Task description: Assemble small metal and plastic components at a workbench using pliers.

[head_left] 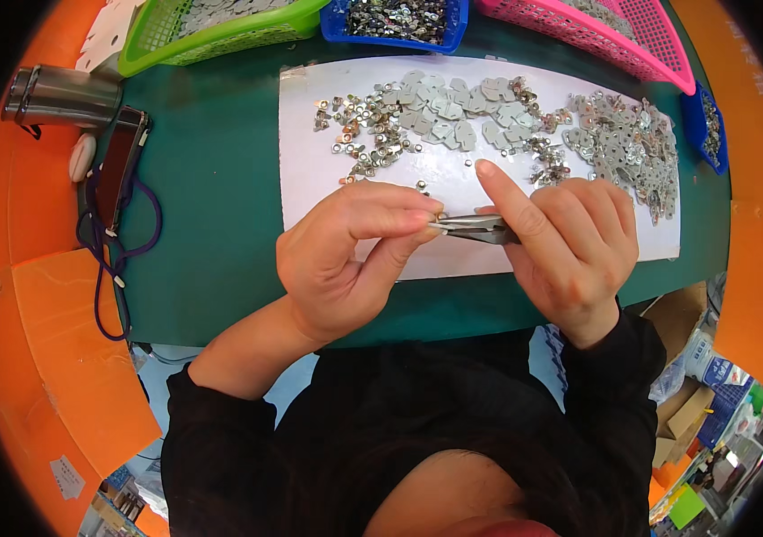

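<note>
Over the near part of a white sheet [319, 201], my two hands meet in front of me. My right hand [570, 242] is wrapped round a pair of pliers [484, 230], its index finger stretched out above the tool. At the pliers' tips, my left hand [350, 251] pinches a tiny metal part [440, 217], mostly covered by the fingertips. Just beyond the hands lie flat grey metal plates [444, 103], small shiny metal fittings [372, 134] to their left, and a heap of assembled-looking metal pieces [632, 148] on the right.
Along the back stand a green basket [211, 46], a blue bin [395, 45] and a pink basket [596, 49], all holding metal parts. A smaller blue bin [699, 134] is at right. On the left are a steel mug [72, 97] and a phone [122, 170] with a cord.
</note>
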A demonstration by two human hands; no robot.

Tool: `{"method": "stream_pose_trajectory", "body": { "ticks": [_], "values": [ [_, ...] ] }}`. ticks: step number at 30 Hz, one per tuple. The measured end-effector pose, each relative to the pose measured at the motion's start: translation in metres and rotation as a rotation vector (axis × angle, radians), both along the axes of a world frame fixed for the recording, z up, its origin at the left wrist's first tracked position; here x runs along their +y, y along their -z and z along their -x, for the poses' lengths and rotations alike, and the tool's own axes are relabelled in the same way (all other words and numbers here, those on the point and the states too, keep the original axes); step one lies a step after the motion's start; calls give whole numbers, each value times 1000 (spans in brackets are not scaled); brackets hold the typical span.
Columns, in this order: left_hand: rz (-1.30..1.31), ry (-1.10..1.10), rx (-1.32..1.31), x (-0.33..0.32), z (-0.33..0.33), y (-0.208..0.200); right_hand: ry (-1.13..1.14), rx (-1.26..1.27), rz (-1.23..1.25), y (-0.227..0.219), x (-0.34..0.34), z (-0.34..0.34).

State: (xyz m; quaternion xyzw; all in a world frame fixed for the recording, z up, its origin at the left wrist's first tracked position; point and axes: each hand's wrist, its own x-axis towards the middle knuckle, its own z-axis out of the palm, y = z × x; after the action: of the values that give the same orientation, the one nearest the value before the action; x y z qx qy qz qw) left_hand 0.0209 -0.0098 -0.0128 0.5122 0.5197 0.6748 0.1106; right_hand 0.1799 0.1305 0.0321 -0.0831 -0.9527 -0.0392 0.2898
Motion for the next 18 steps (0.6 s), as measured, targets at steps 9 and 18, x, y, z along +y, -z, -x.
{"method": "stream_pose_trajectory", "body": {
  "ticks": [9,18],
  "values": [
    [6,-1,39,-2,0,-1,1,27,-15,0,0,1],
    [3,4,93,-3,1,0,-2,-17,61,1,-3,-2]
  ]
}}
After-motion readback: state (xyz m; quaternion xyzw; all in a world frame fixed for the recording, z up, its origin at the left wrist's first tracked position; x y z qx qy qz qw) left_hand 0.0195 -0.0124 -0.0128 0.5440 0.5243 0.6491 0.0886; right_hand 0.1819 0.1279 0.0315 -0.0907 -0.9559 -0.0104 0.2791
